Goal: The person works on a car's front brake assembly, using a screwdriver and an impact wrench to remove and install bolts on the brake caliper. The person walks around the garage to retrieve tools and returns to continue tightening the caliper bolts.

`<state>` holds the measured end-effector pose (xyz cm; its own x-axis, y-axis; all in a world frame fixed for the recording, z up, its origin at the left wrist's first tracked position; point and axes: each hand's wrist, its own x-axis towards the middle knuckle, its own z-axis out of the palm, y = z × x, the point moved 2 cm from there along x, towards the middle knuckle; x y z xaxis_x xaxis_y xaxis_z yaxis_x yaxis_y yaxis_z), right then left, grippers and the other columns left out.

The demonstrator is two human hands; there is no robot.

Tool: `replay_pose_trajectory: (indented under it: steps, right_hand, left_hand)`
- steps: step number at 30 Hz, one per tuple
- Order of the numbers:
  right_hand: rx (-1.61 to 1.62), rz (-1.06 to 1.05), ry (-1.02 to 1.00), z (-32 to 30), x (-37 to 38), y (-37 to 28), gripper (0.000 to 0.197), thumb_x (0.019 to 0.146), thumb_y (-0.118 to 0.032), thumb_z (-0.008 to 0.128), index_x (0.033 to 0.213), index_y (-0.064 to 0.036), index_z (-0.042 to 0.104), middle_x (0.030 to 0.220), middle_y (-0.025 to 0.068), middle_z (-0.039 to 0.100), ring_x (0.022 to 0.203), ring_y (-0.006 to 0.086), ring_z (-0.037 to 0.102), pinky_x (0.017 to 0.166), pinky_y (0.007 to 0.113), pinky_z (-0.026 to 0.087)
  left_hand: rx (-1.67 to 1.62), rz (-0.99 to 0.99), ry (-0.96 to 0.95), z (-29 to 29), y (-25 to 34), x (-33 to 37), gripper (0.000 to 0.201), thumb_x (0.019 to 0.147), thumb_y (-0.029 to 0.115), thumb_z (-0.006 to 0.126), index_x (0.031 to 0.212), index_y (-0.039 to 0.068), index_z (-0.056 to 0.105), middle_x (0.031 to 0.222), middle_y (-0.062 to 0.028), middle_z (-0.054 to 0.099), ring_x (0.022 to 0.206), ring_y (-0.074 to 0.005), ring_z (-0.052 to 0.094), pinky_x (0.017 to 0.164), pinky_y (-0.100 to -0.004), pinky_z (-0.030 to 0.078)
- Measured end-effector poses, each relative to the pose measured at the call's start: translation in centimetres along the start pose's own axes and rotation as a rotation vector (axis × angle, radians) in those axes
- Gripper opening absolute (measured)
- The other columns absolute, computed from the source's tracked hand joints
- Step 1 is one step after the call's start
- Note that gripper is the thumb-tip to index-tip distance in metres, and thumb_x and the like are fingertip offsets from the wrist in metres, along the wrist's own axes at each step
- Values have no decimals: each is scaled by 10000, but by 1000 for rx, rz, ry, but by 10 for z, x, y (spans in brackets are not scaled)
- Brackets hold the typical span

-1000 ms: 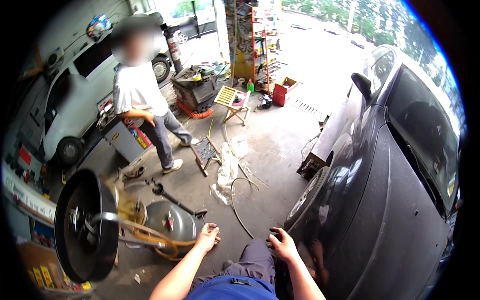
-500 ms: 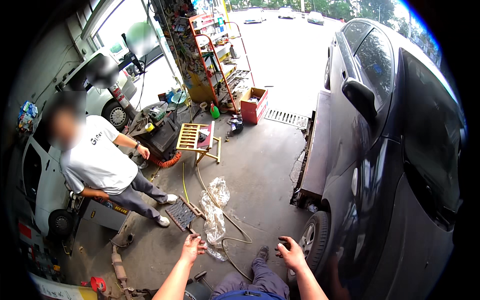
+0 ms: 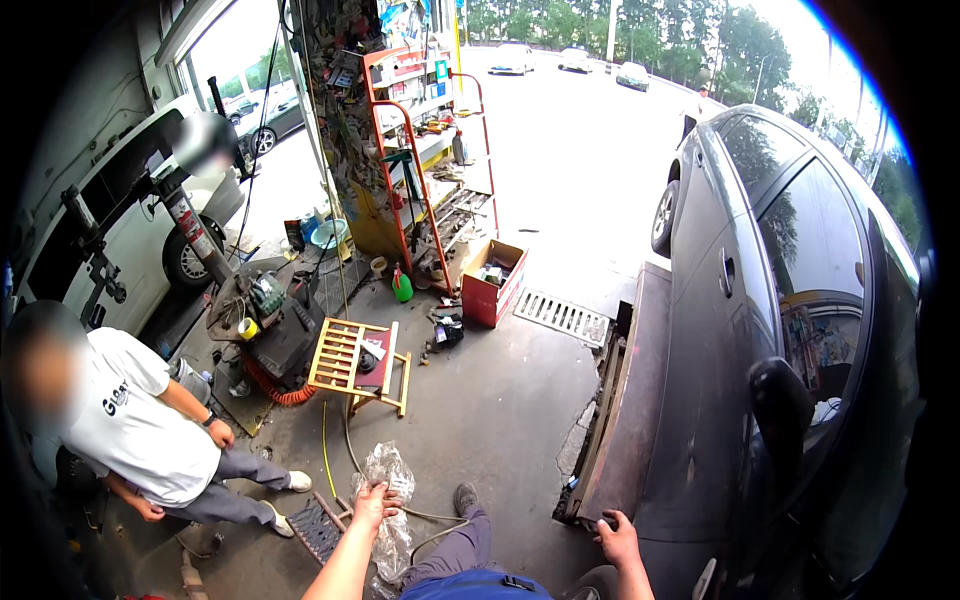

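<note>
My left hand is held out in front of me with its fingers loosely apart and nothing in it. In my view it overlaps a crumpled sheet of clear plastic on the floor. My right hand is raised beside the dark car, fingers slightly bent and apart, also holding nothing that I can see. It appears close to the end of the ramp beneath that car. A hose runs over the floor by the plastic.
A person in a white shirt stands to my left near a slatted low seat. Ahead are a yellow folding chair, a red box, a red-framed shelf rack and a floor grate.
I have stepped forward, and the view has shifted along the dark car toward its side mirror and doors. The person at left now appears lower and nearer the edge. Both my hands stay raised.
</note>
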<state>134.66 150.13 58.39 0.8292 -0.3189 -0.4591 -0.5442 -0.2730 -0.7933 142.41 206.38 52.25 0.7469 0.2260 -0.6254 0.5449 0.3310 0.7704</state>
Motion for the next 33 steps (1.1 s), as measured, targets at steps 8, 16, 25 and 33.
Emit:
replay_pose_trajectory:
  steps: [8,16,25,33]
  right_hand:
    - [47,556,-23,34,179,133,563,986,-290,672,1412,32,493,852,192,712,577,267,650,483,399,522]
    - [139,694,-98,43,447,56,477,992,-212,663,1412,-67,491,943,219,716,618,320,680,472,461,526]
    - [-334,173,-80,4,794,-339,345,914,-222,723,1153,27,719,1101,168,765,991,271,732,897,393,577]
    - [-129,8,-131,23,1062,-530,351,977,-158,655,1289,-7,604,905,174,722,643,218,696,574,328,562]
  left_hand:
    - [181,111,-92,183,210,178,335,1032,263,651,1288,121,489,1001,-92,669,696,-186,704,538,-290,536]
    - [38,128,41,279,346,390,257,1040,201,626,1251,163,484,980,-82,664,666,-191,697,507,-301,530]
    - [-90,48,329,337,404,500,221,1050,241,569,1227,141,482,991,-142,666,720,-294,722,564,-404,589]
    - [-298,-67,470,392,450,625,210,1036,218,573,1216,162,479,947,-106,638,653,-266,710,485,-359,552]
